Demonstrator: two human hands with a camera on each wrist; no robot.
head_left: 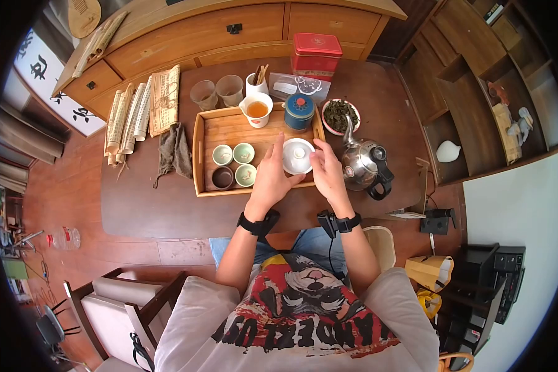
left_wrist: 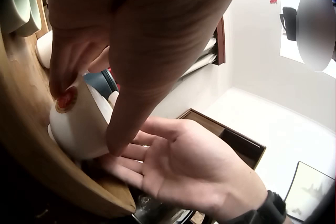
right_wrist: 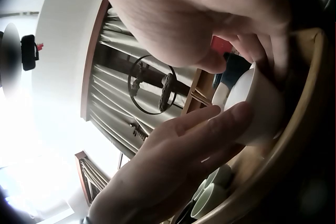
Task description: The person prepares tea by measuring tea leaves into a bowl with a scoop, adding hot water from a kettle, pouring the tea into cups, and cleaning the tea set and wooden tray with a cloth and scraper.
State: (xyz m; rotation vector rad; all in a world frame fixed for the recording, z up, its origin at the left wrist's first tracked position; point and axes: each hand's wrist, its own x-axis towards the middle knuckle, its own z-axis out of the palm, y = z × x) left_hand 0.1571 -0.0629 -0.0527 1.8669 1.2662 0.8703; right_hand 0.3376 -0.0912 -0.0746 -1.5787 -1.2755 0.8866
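Note:
A white lidded gaiwan (head_left: 295, 165) stands at the front right of a wooden tray (head_left: 197, 149), its lid (head_left: 298, 152) on top. My left hand (head_left: 269, 177) grips its bowl (left_wrist: 84, 127), thumb at the near rim and fingers by the red emblem (left_wrist: 66, 99). On the other side my right hand (head_left: 330, 177) lies with fairly straight fingers against the bowl, its thumb apart in the right wrist view. Left of the hands sit green cups (head_left: 243, 152) and a dark cup (head_left: 223, 178). Behind stand a white pitcher (head_left: 252, 119) of amber tea and a blue canister (head_left: 299, 113).
A steel kettle (head_left: 358, 166) stands right of the tray, close to my right hand. Beyond it is a bowl of dark leaves (head_left: 339, 116). A red tin (head_left: 317, 56) and glasses (head_left: 229, 91) stand behind; a grey cloth (head_left: 174, 152) and bamboo scrolls (head_left: 130, 118) lie left.

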